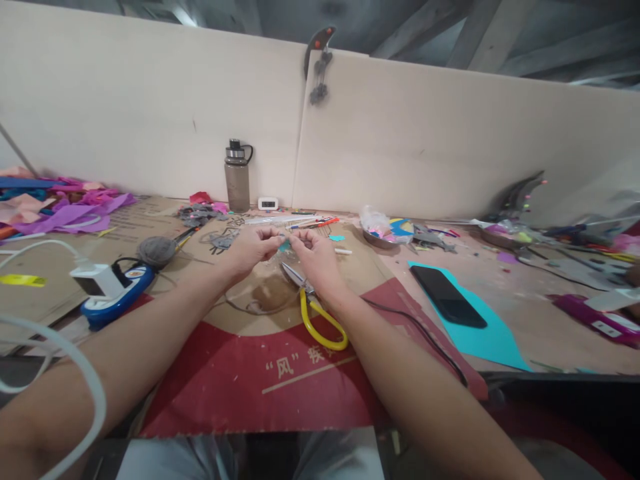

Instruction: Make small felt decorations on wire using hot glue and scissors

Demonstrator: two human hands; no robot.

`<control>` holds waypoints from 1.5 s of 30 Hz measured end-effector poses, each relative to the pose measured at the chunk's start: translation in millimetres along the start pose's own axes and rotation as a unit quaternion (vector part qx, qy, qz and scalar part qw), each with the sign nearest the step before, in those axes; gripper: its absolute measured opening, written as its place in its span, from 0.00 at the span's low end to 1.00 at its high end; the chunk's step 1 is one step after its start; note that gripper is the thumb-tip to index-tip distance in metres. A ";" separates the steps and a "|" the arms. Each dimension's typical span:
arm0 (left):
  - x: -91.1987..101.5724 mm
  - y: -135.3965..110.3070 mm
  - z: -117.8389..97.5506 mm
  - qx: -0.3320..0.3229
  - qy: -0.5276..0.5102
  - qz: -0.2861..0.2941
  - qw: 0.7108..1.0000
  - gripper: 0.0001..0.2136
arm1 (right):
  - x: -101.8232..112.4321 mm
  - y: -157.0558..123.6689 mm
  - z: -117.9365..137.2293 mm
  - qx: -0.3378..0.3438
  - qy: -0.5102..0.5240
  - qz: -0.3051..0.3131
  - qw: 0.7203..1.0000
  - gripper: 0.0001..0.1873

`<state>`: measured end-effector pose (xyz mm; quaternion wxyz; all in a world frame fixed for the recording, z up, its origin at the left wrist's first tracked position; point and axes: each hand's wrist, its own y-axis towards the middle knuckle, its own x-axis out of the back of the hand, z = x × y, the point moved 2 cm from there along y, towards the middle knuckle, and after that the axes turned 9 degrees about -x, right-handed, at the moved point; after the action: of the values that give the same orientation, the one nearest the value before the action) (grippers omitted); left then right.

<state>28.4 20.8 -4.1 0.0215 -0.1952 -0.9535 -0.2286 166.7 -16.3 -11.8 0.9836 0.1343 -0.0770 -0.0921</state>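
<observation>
My left hand [253, 250] and my right hand [317, 257] meet over the cardboard mat [260, 373], fingers pinched together on a small teal piece [285, 245] held between them. Yellow-handled scissors [315, 307] lie on the mat just under my right wrist, blades pointing toward the hands. Another small teal scrap [337, 237] and a short white stick [343, 251] rest on the table just beyond my right hand.
A black phone [447, 295] lies on a teal sheet [493, 337] at right. A blue and white power strip [113, 290] with white cable sits at left, next to a grey yarn ball [156, 250]. A water bottle [237, 177] stands by the back wall. Coloured paper scraps [60, 207] pile far left.
</observation>
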 end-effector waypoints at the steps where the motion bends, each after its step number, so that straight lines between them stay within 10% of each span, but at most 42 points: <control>1: -0.2 -0.1 1.3 0.005 -0.005 0.003 1.000 0.10 | 0.1 0.0 -1.0 -0.003 -0.001 0.000 1.000 0.10; 45: 0.5 -3.1 8.8 0.078 -0.058 0.025 0.995 0.14 | 2.7 0.2 -4.8 -0.034 0.006 0.004 0.999 0.11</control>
<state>27.2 22.3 -13.2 -0.0134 -0.2295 -0.9630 -0.1408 170.2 -15.4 -16.0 0.9884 0.1011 -0.0687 -0.0900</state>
